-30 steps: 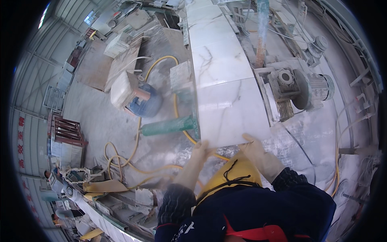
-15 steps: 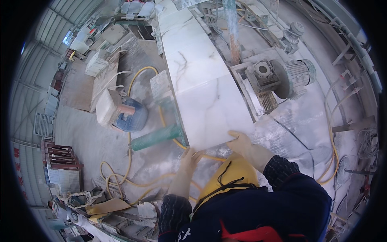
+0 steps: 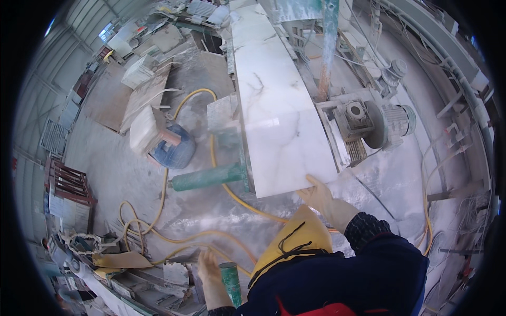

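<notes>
A white stone slab (image 3: 287, 155) with grey-brown veins, marble-like, lies at the near end of a long conveyor line. My right hand (image 3: 320, 199), in a pale glove, grips its near edge by the right corner, with a finger on top. Well away from the slab, at the lower left, my left hand (image 3: 210, 271) is raised in a matching glove. Its fingers point up, slightly bent and apart, and I see nothing in them. Close beside it stands the end of a green cylinder (image 3: 230, 279).
A green roller (image 3: 208, 178) sticks out left of the conveyor. On the right is a motor with gearbox (image 3: 377, 124). A yellow hose (image 3: 213, 236) winds across the floor. A blue drum (image 3: 176, 147) stands at left, with stone scraps (image 3: 176, 274) at lower left.
My left hand has let go of the slab's near edge and moved down and left. My right hand stays at the slab. The view has shifted, bringing the green cylinder's end into sight.
</notes>
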The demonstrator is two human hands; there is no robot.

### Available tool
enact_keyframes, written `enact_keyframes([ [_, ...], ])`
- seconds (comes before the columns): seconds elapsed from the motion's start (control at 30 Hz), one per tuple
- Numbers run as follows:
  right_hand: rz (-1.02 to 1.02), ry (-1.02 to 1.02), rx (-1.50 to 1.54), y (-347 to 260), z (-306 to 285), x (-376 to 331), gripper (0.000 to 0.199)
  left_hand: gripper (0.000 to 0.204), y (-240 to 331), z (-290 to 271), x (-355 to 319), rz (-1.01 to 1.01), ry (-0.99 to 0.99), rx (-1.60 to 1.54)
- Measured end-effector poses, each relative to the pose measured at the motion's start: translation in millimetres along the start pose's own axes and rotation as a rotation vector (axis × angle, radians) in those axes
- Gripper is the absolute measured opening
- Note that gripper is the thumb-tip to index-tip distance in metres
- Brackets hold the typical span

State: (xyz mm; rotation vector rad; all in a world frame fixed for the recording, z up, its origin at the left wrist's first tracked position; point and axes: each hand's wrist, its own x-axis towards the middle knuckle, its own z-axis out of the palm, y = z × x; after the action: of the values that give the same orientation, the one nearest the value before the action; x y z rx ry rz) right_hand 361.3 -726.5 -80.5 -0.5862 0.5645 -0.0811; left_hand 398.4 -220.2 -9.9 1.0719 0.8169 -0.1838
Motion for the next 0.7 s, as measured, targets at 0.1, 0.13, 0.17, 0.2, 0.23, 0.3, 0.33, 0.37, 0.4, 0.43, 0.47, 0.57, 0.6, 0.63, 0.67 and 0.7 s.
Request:
enact_keyframes([
  [0.1, -0.022, -0.077, -0.084, 8, 11, -10, 0.030, 0.055, 17, -62, -15, 0.154, 0.124, -0.133],
  [0.13, 0.020, -0.002, -0.061, 8, 18, -13, 0.034, 0.060, 18, -85, -21, 0.232, 0.170, -0.149],
  [0.17, 0.025, -0.096, -0.034, 7, 27, -17, 0.038, 0.064, 19, -111, -28, 0.273, 0.173, -0.145],
  [0.2, 0.090, -0.055, 0.077, 8, 35, -28, 0.044, 0.066, 17, -136, -34, 0.323, 0.223, -0.183],
  [0.23, 0.149, -0.087, 0.189, 7, 46, -34, 0.053, 0.065, 14, -160, -40, 0.379, 0.260, -0.239],
  [0.3, 0.139, 0.039, 0.215, 4, 74, -33, 0.053, 0.061, 0, -204, -58, 0.541, 0.323, -0.290],
  [0.33, 0.152, 0.027, 0.262, 2, 85, -36, 0.053, 0.057, -7, -222, -67, 0.680, 0.355, -0.268],
  [0.37, 0.142, 0.094, 0.237, 1, 93, -37, 0.053, 0.058, -8, -239, -76, 0.667, 0.386, -0.254],
  [0.4, 0.150, 0.119, 0.242, -3, 100, -38, 0.052, 0.059, -7, -256, -88, 0.655, 0.417, -0.238],
  [0.43, 0.164, 0.137, 0.250, -5, 105, -38, 0.052, 0.061, -4, -272, -101, 0.643, 0.445, -0.222],
  [0.47, 0.140, 0.148, 0.232, -6, 110, -37, 0.052, 0.062, -2, -285, -112, 0.628, 0.471, -0.210],
  [0.57, 0.089, 0.225, 0.121, -4, 116, -30, 0.054, 0.066, -8, -321, -146, 0.572, 0.560, -0.176],
  [0.6, 0.072, 0.237, 0.105, -4, 116, -28, 0.056, 0.074, -5, -333, -153, 0.632, 0.644, -0.276],
  [0.63, 0.057, 0.270, 0.096, -2, 117, -24, 0.058, 0.075, -5, -344, -161, 0.650, 0.698, -0.258],
  [0.67, 0.045, 0.296, 0.089, -1, 117, -20, 0.060, 0.075, -5, -355, -169, 0.659, 0.750, -0.207],
  [0.7, 0.025, 0.339, 0.102, -1, 117, -15, 0.052, 0.075, -7, -365, -176, 0.661, 0.806, -0.150],
])
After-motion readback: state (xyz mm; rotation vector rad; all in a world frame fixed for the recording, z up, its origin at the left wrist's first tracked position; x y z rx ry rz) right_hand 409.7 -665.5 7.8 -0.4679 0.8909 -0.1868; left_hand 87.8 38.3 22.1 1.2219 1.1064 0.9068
